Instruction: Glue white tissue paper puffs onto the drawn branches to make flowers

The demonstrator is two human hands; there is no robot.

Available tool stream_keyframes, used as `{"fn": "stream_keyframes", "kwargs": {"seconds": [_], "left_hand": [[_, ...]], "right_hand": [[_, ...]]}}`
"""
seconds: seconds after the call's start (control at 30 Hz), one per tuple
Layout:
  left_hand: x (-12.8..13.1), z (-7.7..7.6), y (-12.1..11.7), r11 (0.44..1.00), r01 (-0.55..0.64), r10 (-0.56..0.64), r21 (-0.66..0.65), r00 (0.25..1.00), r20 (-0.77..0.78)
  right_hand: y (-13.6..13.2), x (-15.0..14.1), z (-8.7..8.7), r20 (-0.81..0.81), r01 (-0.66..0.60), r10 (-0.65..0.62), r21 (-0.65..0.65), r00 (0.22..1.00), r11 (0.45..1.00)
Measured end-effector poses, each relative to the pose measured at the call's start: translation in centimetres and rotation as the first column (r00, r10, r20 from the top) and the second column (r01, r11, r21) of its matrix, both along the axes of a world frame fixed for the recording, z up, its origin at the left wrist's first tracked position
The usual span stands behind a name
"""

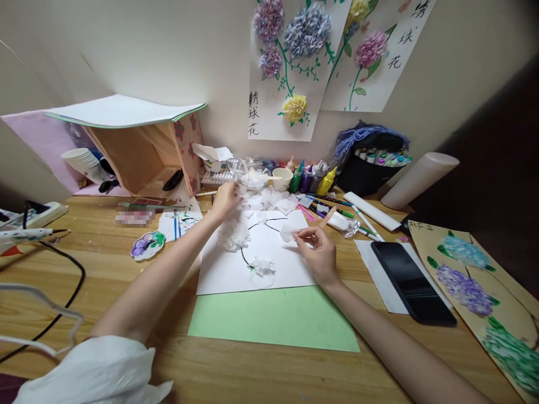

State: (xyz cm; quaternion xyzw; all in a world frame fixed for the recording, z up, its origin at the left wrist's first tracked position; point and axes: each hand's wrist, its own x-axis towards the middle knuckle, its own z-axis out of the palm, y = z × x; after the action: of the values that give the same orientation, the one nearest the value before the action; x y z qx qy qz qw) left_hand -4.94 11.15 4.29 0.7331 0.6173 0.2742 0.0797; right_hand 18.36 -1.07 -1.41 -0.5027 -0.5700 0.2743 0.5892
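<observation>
My right hand (319, 253) is closed, pinching a small white tissue paper piece (288, 231) at its fingertips. A flat wooden stick (328, 216) juts up from behind its fingers, seemingly held in the same hand. My left hand (226, 202) reaches to the left edge of a pile of white tissue pieces (275, 201). Its fingers are curled, and what they grip is hidden. Between the hands lies a white sheet (290, 272) with drawn dark stems, a large white tissue flower (236, 235) and a smaller one (263, 267).
Green paper (273, 320) lies beneath the white sheet. Behind the pile stand a plastic bowl (255, 180), a paper cup (282, 179) and several paint bottles (311, 179). A phone (412, 283) rests at right; a paint palette (147, 246) and a glue gun (25, 237) are at left.
</observation>
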Motion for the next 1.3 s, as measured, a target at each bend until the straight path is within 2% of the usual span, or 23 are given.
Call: {"fn": "stream_keyframes", "kwargs": {"seconds": [0.07,0.1,0.17,0.27,0.3,0.37,0.5,0.63,0.8,0.83,0.93,1.03,1.17,1.23,1.3], "left_hand": [[0.1,0.5,-1.8,0.992,-0.024,0.012,0.122,0.995,0.095],[0.2,0.7,-3.2,0.980,-0.006,-0.025,0.201,0.988,0.150],[0.4,0.7,-6.5,0.954,0.142,-0.196,0.264,0.962,0.192],[0.6,0.4,-11.6,0.906,0.411,-0.422,0.099,0.881,0.212],[0.6,0.2,-12.8,0.887,0.459,-0.455,0.040,0.858,0.238],[0.3,-0.1,-14.6,0.872,0.487,-0.445,-0.058,0.835,0.324],[-0.3,-0.6,-15.4,0.862,0.464,-0.327,-0.207,0.818,0.473],[-1.0,-0.8,-15.4,0.817,0.482,-0.277,-0.316,0.810,0.517],[-1.7,-1.4,-15.5,0.646,0.593,-0.285,-0.480,0.771,0.570],[-1.7,-1.5,-15.5,0.645,0.591,-0.292,-0.484,0.776,0.559],[-1.6,-1.8,-15.5,0.722,0.532,-0.322,-0.443,0.825,0.465],[-1.3,-2.1,-15.6,0.778,0.495,-0.357,-0.386,0.855,0.376],[-0.8,-2.4,-15.9,0.829,0.466,-0.379,-0.309,0.875,0.300],[-0.6,-2.6,-16.1,0.845,0.452,-0.375,-0.286,0.882,0.285],[-0.5,-2.7,-16.2,0.855,0.439,-0.367,-0.275,0.888,0.276]], "right_hand": [[-0.3,-0.1,0.0,-0.005,-0.039,0.039,0.022,0.999,0.999],[-0.5,-0.3,0.1,-0.001,-0.060,0.060,0.035,0.998,0.998],[-1.2,-0.8,0.5,0.024,-0.117,0.116,0.052,0.993,0.992],[-2.8,-1.9,1.3,0.085,-0.232,0.229,0.021,0.970,0.973],[-3.4,-2.3,1.6,0.102,-0.269,0.267,0.003,0.958,0.963],[-4.4,-3.1,2.2,0.128,-0.322,0.323,-0.029,0.938,0.946],[-5.5,-4.0,2.6,0.160,-0.374,0.379,-0.057,0.912,0.926],[-5.6,-3.7,2.1,0.227,-0.409,0.399,-0.003,0.889,0.913],[-5.7,-2.3,1.5,0.341,-0.402,0.343,0.118,0.875,0.908],[-5.8,-2.1,1.5,0.369,-0.415,0.338,0.152,0.866,0.897],[-6.0,-1.5,1.4,0.481,-0.458,0.284,0.293,0.829,0.840],[-6.1,-1.3,1.3,0.562,-0.455,0.171,0.415,0.809,0.788],[-6.0,-0.9,1.5,0.626,-0.461,0.082,0.473,0.776,0.751],[-6.1,-0.4,1.9,0.648,-0.461,0.066,0.462,0.758,0.757],[-6.1,0.1,2.8,0.660,-0.411,0.078,0.368,0.748,0.834]]}}
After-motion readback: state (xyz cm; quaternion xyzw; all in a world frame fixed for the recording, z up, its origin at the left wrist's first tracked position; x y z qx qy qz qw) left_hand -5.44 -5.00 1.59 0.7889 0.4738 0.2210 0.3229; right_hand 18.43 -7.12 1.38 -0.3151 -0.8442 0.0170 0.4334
